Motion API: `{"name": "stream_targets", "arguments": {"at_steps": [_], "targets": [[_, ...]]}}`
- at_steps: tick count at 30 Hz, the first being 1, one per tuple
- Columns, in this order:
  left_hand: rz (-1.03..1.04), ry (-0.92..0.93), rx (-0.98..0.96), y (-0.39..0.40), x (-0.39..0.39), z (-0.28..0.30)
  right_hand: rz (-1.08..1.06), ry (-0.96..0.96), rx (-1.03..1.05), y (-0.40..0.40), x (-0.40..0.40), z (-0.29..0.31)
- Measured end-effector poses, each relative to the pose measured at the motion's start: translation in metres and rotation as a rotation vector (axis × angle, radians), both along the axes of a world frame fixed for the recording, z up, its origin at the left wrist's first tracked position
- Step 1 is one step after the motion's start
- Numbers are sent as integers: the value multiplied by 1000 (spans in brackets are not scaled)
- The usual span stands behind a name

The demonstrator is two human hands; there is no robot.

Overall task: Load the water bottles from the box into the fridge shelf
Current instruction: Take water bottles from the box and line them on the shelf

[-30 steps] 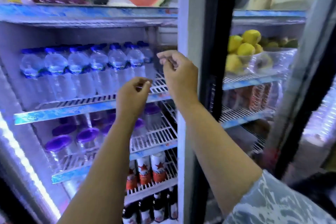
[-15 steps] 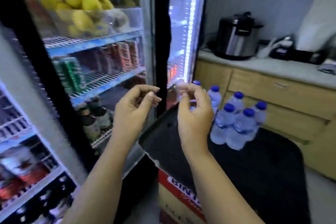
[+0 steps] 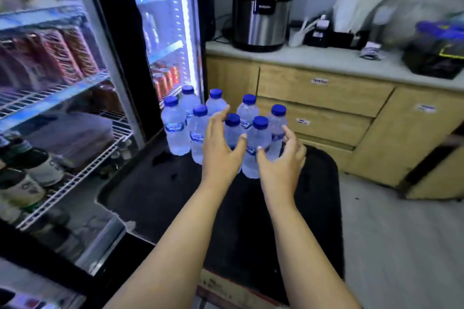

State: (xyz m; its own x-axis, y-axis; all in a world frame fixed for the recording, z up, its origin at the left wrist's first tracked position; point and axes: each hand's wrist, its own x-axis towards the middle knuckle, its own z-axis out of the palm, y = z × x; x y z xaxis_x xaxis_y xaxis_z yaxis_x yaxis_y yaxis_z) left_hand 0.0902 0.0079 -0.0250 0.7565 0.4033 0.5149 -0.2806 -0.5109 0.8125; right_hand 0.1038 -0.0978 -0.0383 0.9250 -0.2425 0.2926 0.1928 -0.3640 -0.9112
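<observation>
Water bottles [image 3: 256, 148], eight of them, stand upright in a tight cluster at the centre of the frame, their long axes vertical and their round blue screw caps pointing up. Each is a slim cylinder of clear, slightly ribbed plastic with a narrow blue-and-white label band around its middle. They rest on a dark, matte, rounded surface [image 3: 319, 208] whose lower edge meets a cardboard box [image 3: 226, 291] with red print at the bottom of the frame; whether that dark surface belongs to the box cannot be told. The left hand [image 3: 221, 148] reaches in from below with fingers straight and slightly spread, thumb out to the right, in front of the middle bottles; contact cannot be told. The right hand [image 3: 281, 163] is beside it with fingers loosely curved and apart, cupped toward the nearest bottle, thumb tip close to its side, holding nothing. At the left of the frame the fridge [image 3: 118, 57] stands with a black-framed glass door, white wire shelves [image 3: 82, 173], red cans, dark bottles and a bright strip of lights. At the upper right a pale stone-like counter [image 3: 326, 57] tops wooden drawers and bears a shiny steel cooker [image 3: 261, 15] with a black lid.
</observation>
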Motion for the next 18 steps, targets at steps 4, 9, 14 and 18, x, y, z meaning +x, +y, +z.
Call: {"name": "stream_targets", "arguments": {"at_steps": [4, 9, 14, 18], "targets": [[55, 29, -39, 0, 16, -18, 128, 51, 32, 1, 9, -15], [-1, 100, -182, 5, 21, -32, 172, 51, 35, 5, 10, -21], [-69, 158, -204, 11, 20, -33, 148, 29, 40, 8, 14, -23], [-85, 190, -180, 17, 19, -31, 128, -3, 62, 9, 15, -23]]}}
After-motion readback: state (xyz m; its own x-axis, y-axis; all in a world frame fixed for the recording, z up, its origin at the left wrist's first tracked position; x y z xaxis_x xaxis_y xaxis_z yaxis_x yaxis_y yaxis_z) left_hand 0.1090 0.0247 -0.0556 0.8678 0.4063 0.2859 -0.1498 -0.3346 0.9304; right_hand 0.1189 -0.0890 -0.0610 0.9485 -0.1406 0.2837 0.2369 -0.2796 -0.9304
